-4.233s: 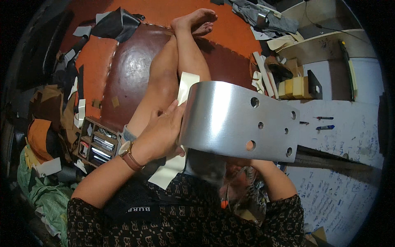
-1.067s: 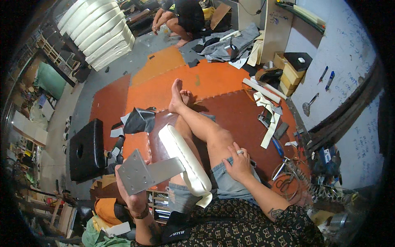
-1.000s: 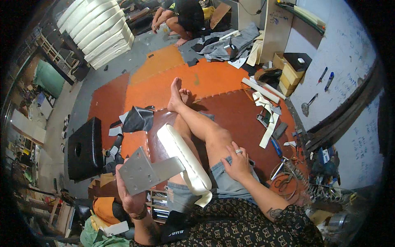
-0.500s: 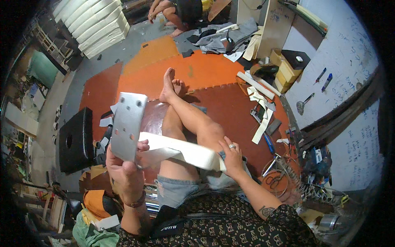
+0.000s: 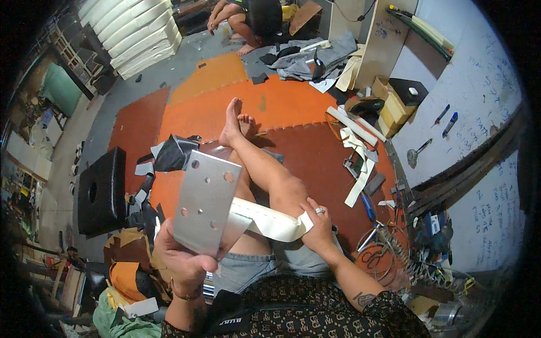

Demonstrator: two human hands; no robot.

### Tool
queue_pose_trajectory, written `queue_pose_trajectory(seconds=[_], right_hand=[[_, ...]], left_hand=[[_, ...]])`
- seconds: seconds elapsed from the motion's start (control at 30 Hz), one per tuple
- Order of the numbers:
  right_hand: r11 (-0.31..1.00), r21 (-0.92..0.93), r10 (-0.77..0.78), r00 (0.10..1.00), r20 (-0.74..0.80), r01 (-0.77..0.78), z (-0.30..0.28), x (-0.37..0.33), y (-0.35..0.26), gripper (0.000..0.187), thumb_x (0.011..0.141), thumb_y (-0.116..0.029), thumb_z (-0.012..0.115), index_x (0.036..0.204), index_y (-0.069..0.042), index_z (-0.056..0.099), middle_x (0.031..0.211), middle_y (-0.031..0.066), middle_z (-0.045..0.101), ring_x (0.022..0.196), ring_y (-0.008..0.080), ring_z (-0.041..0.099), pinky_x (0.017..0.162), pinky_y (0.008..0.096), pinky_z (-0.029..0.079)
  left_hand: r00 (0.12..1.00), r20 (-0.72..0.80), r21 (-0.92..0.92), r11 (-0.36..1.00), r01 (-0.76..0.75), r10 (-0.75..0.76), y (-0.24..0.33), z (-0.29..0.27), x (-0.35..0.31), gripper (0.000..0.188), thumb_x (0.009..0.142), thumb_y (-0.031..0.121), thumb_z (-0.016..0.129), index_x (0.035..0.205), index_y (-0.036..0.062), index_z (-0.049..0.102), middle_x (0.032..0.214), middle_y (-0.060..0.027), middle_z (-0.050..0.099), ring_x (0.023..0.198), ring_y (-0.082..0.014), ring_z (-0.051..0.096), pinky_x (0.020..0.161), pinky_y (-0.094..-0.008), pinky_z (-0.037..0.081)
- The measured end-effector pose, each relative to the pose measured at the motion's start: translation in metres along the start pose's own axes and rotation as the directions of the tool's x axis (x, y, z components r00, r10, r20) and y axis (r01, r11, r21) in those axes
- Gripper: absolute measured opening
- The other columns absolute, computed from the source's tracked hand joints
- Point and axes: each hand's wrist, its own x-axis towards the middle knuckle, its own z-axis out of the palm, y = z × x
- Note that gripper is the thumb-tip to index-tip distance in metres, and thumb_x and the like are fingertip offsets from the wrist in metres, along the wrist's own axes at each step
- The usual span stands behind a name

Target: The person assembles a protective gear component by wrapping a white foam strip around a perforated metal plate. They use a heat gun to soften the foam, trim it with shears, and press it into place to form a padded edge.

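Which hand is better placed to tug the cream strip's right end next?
Right, probably: the right hand is at the right end of the strip, though whether it grips it is unclear; the left hand holds the bracket.

Stacked wht slabs (image 5: 141, 40) + blk pad (image 5: 109, 197)

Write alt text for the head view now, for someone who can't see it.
The left hand holds a bent metal bracket with round holes; a cream strip runs from behind it toward the right hand. Bare crossed legs stretch over orange and maroon floor mats; another person crouches at the top.
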Motion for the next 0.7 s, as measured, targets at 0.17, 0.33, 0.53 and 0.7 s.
queue_pose_trajectory(seconds=[0.17, 0.33, 0.53, 0.7], right_hand=[[0.699, 0.682, 0.353, 0.933, -0.066, -0.217, -0.068, 0.029, -0.015, 0.025, 0.107, -0.007, 0.065, 0.128, 0.003, 0.071, 0.114, 0.0085, 0.075, 0.106, 0.0132, 0.07, 0.095, 0.0298, 0.056], [0.239, 0.712, -0.858, 0.487, -0.164, 0.66, -0.235, 0.085, -0.109, 0.02, 0.102, -0.018, 0.071, 0.111, -0.002, 0.079, 0.11, 0.0149, 0.077, 0.096, 0.0292, 0.073, 0.08, 0.0383, 0.056], [0.029, 0.537, -0.844, 0.308, -0.439, 0.843, -0.218, 0.082, -0.214, 0.021, 0.093, -0.014, 0.079, 0.112, -0.004, 0.08, 0.092, 0.0073, 0.073, 0.08, 0.0258, 0.07, 0.07, 0.0397, 0.057], [0.123, 0.574, -0.82, 0.409, -0.401, 0.809, -0.239, 0.07, -0.227, 0.019, 0.09, -0.014, 0.081, 0.103, -0.001, 0.08, 0.09, 0.0079, 0.074, 0.074, 0.0249, 0.07, 0.069, 0.0393, 0.057]], left_hand=[[0.999, -0.019, 0.044, 0.998, 0.045, -0.044, -0.002, -0.007, -0.006, 0.086, 0.054, 0.051, 0.107, 0.11, -0.0022, 0.069, 0.1, -0.0081, 0.077, 0.09, -0.0139, 0.073, 0.077, -0.0285, 0.06], [0.997, -0.068, 0.019, 0.999, 0.044, -0.042, 0.005, 0.011, 0.01, 0.086, 0.067, 0.064, 0.099, 0.11, -0.0057, 0.071, 0.085, -0.0091, 0.079, 0.074, -0.0152, 0.076, 0.067, -0.0281, 0.061], [0.994, -0.11, 0.114, 0.993, 0.006, 0.006, 0.006, -0.002, 0.007, 0.086, 0.081, 0.069, 0.088, 0.114, -0.0072, 0.068, 0.082, -0.0127, 0.078, 0.07, -0.0158, 0.075, 0.065, -0.0287, 0.061], [0.991, -0.106, 0.084, 0.993, -0.078, 0.087, 0.001, -0.007, 0.006, 0.072, 0.089, 0.063, 0.084, 0.104, -0.006, 0.072, 0.086, -0.0157, 0.079, 0.079, -0.0208, 0.076, 0.074, -0.0344, 0.062]])
